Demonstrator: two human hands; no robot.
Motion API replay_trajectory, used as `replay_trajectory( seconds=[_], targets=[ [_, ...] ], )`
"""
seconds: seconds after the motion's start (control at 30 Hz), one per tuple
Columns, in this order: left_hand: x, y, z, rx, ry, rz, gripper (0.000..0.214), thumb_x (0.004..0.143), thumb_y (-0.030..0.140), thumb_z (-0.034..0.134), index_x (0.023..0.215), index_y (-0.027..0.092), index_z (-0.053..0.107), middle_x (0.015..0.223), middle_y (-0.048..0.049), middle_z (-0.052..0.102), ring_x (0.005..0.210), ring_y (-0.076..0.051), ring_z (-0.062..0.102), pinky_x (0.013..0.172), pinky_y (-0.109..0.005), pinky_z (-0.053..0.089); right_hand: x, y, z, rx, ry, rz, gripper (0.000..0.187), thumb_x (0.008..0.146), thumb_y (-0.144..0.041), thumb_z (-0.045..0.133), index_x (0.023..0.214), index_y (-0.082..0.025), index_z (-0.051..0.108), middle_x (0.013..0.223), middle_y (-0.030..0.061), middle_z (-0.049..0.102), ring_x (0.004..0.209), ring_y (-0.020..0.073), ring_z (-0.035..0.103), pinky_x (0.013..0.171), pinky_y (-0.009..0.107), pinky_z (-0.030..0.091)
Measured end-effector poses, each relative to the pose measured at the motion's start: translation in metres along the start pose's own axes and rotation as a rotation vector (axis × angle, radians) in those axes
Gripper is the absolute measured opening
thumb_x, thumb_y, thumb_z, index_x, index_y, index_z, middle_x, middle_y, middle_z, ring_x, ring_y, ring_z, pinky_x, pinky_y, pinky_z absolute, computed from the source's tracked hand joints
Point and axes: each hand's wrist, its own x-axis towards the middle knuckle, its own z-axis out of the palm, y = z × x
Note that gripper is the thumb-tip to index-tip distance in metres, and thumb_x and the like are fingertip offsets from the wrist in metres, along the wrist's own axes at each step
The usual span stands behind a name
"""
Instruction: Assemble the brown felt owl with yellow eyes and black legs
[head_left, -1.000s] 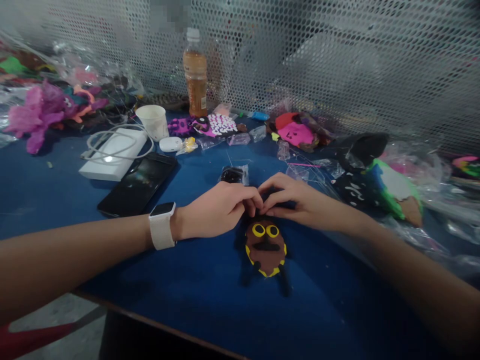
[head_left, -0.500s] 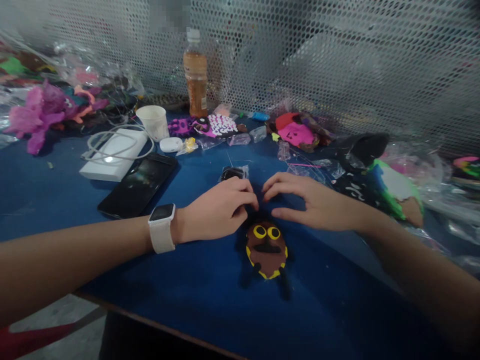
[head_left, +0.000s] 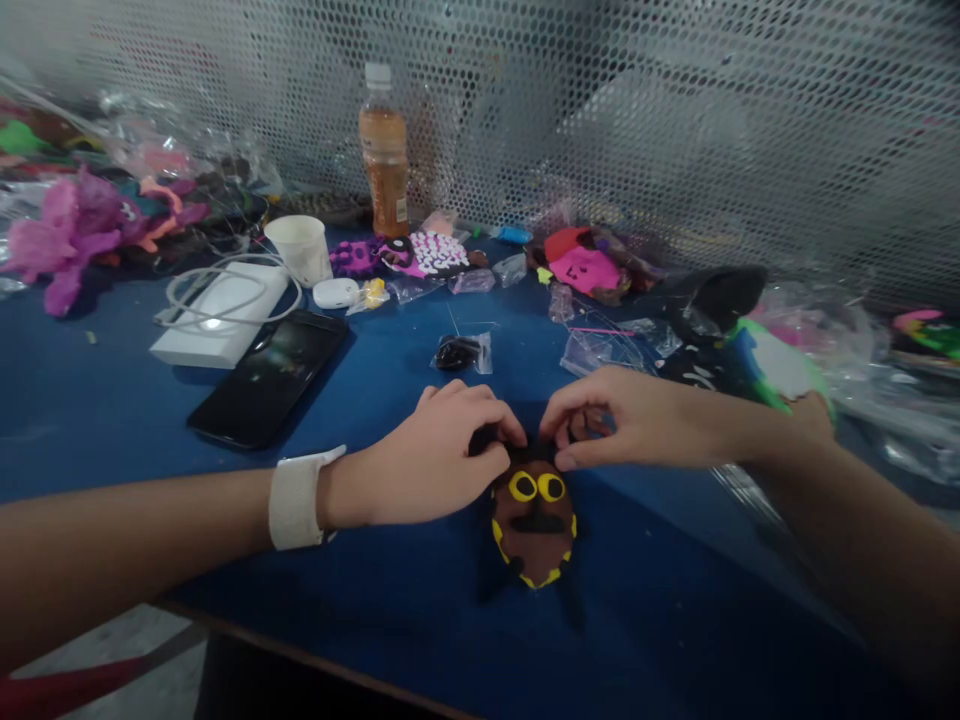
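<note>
A small brown clay figure [head_left: 534,520] with yellow ring eyes, a black moustache and a yellow rim lies on the blue table [head_left: 390,590]. My left hand [head_left: 435,455], with a white watch on the wrist, rests just left of the figure's top, its fingers curled and pinching a dark bit there. My right hand [head_left: 622,420] comes in from the right, thumb and fingers pinched at the same top edge. What the fingertips hold is too dark and small to name.
A small bag of black bits [head_left: 461,352] lies beyond the hands. A black phone [head_left: 266,380], a white power bank with cable [head_left: 221,312], a paper cup [head_left: 301,248] and a drink bottle [head_left: 384,150] stand at the left back. Clay figures and plastic bags crowd the back and right.
Both hands drew apart half a second ago, then came together again nearer me at the figure's top. The view shifted, so the figure sits a little lower.
</note>
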Motion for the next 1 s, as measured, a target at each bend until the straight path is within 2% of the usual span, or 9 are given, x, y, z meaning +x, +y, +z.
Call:
replay_trajectory(
  seconds=[0.07, 0.17, 0.3, 0.43, 0.53, 0.67, 0.87, 1.0],
  targets=[
    [-0.001, 0.004, -0.001, -0.090, -0.026, -0.023, 0.020, 0.095, 0.022, 0.056, 0.104, 0.026, 0.073, 0.109, 0.0014, 0.073, 0.107, -0.021, 0.063, 0.095, -0.040, 0.045, -0.002, -0.001, -0.001, 0.010, -0.054, -0.026, 0.036, 0.087, -0.054, 0.075, 0.107, -0.024, 0.080, 0.090, 0.0019, 0.077, 0.079, 0.0196, 0.067, 0.068, 0.031, 0.049],
    [0.000, 0.005, -0.003, -0.213, -0.053, -0.054, 0.016, 0.095, 0.026, 0.059, 0.104, 0.024, 0.072, 0.101, 0.0015, 0.074, 0.090, -0.017, 0.067, 0.078, -0.032, 0.049, -0.004, -0.003, -0.002, 0.034, -0.105, -0.074, 0.028, 0.090, -0.048, 0.074, 0.107, -0.027, 0.081, 0.094, -0.0001, 0.079, 0.083, 0.0196, 0.067, 0.071, 0.032, 0.050],
    [0.002, 0.003, -0.004, -0.357, -0.013, -0.080, 0.019, 0.098, 0.037, 0.062, 0.096, 0.020, 0.072, 0.088, 0.0007, 0.074, 0.076, -0.014, 0.065, 0.064, -0.026, 0.048, -0.004, -0.008, 0.001, 0.111, -0.036, -0.132, 0.025, 0.089, -0.045, 0.075, 0.104, -0.026, 0.081, 0.093, -0.0003, 0.079, 0.082, 0.0185, 0.070, 0.073, 0.032, 0.053],
    [0.003, 0.000, -0.005, -0.441, 0.005, -0.051, 0.031, 0.098, 0.048, 0.065, 0.098, 0.019, 0.075, 0.090, -0.0023, 0.076, 0.080, -0.016, 0.068, 0.067, -0.025, 0.050, -0.002, -0.013, 0.006, 0.257, 0.010, -0.126, 0.027, 0.089, -0.044, 0.076, 0.103, -0.021, 0.079, 0.097, 0.0039, 0.079, 0.088, 0.0204, 0.073, 0.078, 0.033, 0.057],
    [0.002, -0.002, -0.004, -0.412, 0.008, -0.035, 0.030, 0.099, 0.046, 0.065, 0.096, 0.018, 0.077, 0.090, -0.0028, 0.077, 0.079, -0.015, 0.067, 0.067, -0.025, 0.049, 0.000, -0.012, 0.009, 0.315, 0.004, -0.098, 0.029, 0.090, -0.045, 0.076, 0.104, -0.020, 0.077, 0.096, 0.0054, 0.079, 0.085, 0.0204, 0.073, 0.076, 0.033, 0.057],
    [0.002, -0.003, -0.002, -0.375, 0.003, -0.038, 0.030, 0.099, 0.045, 0.065, 0.095, 0.019, 0.077, 0.088, -0.0020, 0.077, 0.076, -0.015, 0.066, 0.064, -0.025, 0.048, 0.002, -0.008, 0.010, 0.323, -0.005, -0.132, 0.030, 0.088, -0.044, 0.079, 0.107, -0.021, 0.078, 0.099, 0.0048, 0.079, 0.087, 0.0195, 0.072, 0.078, 0.033, 0.057],
    [0.003, -0.003, -0.003, -0.384, -0.002, -0.045, 0.030, 0.100, 0.044, 0.063, 0.094, 0.019, 0.077, 0.088, -0.0017, 0.076, 0.078, -0.015, 0.066, 0.066, -0.025, 0.049, -0.003, -0.013, 0.007, 0.320, -0.156, -0.143, 0.022, 0.090, -0.036, 0.076, 0.103, -0.019, 0.077, 0.094, 0.0039, 0.078, 0.086, 0.0185, 0.072, 0.080, 0.032, 0.057],
    [0.002, -0.002, -0.003, -0.416, 0.004, -0.041, 0.029, 0.099, 0.043, 0.064, 0.092, 0.018, 0.076, 0.086, -0.0017, 0.075, 0.078, -0.015, 0.066, 0.067, -0.025, 0.049, -0.002, -0.016, 0.011, 0.351, -0.231, -0.124, 0.034, 0.082, -0.039, 0.084, 0.108, -0.019, 0.076, 0.098, 0.0044, 0.079, 0.088, 0.0207, 0.073, 0.080, 0.033, 0.058]
  ],
)
